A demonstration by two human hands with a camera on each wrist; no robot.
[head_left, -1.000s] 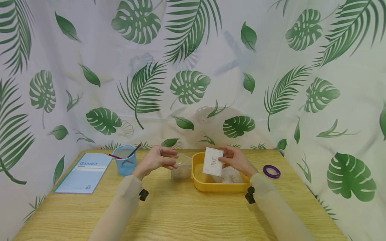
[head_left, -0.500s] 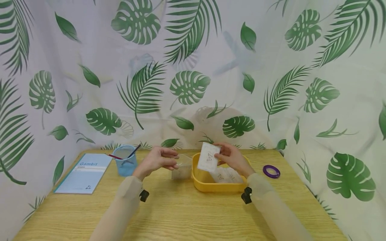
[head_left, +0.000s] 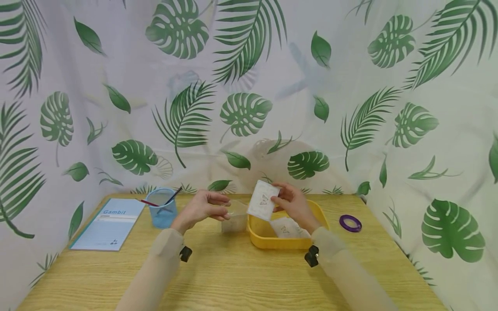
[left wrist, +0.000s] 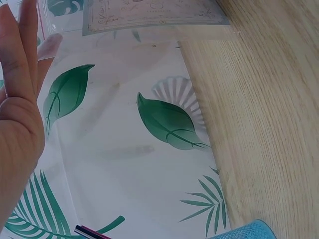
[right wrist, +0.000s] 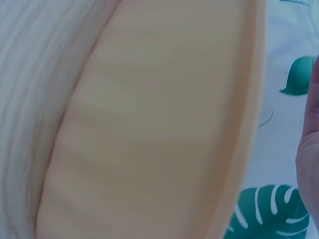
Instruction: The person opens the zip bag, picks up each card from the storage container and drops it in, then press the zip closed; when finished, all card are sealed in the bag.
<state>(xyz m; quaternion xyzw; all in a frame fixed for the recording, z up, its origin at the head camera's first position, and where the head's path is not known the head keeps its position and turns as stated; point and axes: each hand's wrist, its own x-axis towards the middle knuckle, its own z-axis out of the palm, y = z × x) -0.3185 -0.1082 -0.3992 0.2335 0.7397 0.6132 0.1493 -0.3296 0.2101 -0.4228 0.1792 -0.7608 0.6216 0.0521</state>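
Head view, table edges: the table [head_left: 249, 280] meets the leaf-printed cloth [head_left: 245, 112] along its back edge; its left and right edges slant outward toward the viewer.
Head view, room: a wide stretch of wood grain runs between the two forearms up to the yellow tray [head_left: 274, 243]; a gap separates the left hand [head_left: 204, 208] from the butterfly-print packet [head_left: 260, 203].
Head view, right grip: the right hand [head_left: 294, 205] pinches the packet by its right side, tilted, over the tray's left part.
Head view, left grip: thumb and fingers pinch the top of the clear plastic bag [head_left: 233, 223], which stands just beside the tray's left edge.
Head view, counts: one packet held; at least one white packet [head_left: 283, 228] in the tray, exact number unclear; one bag; one tray; one Gambit notebook [head_left: 106, 226]; one blue mesh pen cup [head_left: 163, 219] with two pencils [head_left: 173, 196] showing; one purple ring [head_left: 351, 223].
Left wrist view: clear plastic passes between finger and thumb; one printed sheet [left wrist: 154, 12] shows above; the table edge slants down beside the cloth.
Right wrist view: the tray's wall fills the middle; finger state cannot be told here.
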